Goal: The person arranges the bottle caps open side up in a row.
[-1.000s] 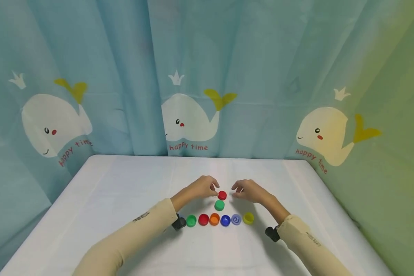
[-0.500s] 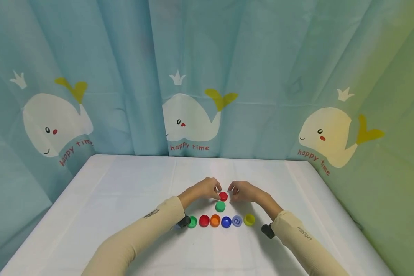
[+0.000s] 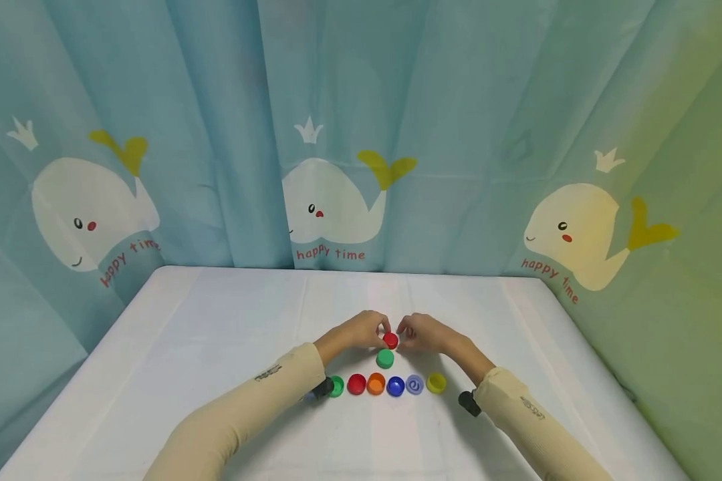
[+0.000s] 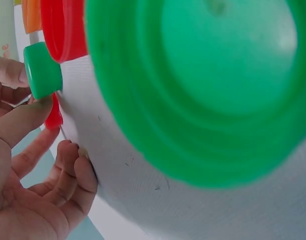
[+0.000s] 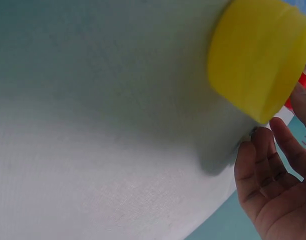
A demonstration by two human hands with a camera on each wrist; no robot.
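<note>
My left hand (image 3: 364, 330) pinches a small red bottle cap (image 3: 390, 341) at the far end of the caps, thumb on its near side and index finger on its far side. In the left wrist view this red cap (image 4: 54, 116) shows between thumb and index finger, partly behind a green cap (image 4: 43, 71). My right hand (image 3: 426, 333) is just right of the red cap, fingers bent and thumb apart from them; whether it touches the cap cannot be told. The green cap (image 3: 385, 359) lies just in front of the red one.
Nearer me runs a row of caps: green (image 3: 336, 387), red (image 3: 357, 384), orange (image 3: 376, 384), dark blue (image 3: 396, 386), light purple (image 3: 415, 384) and yellow (image 3: 436, 383). Another bluish one is mostly hidden by the left wrist camera (image 3: 323, 388). A whale-print curtain (image 3: 457, 133) hangs behind the white table (image 3: 234, 321).
My left hand has shifted slightly right. My right hand has come left, closing the gap to the red cap. The caps keep about the same arrangement.
</note>
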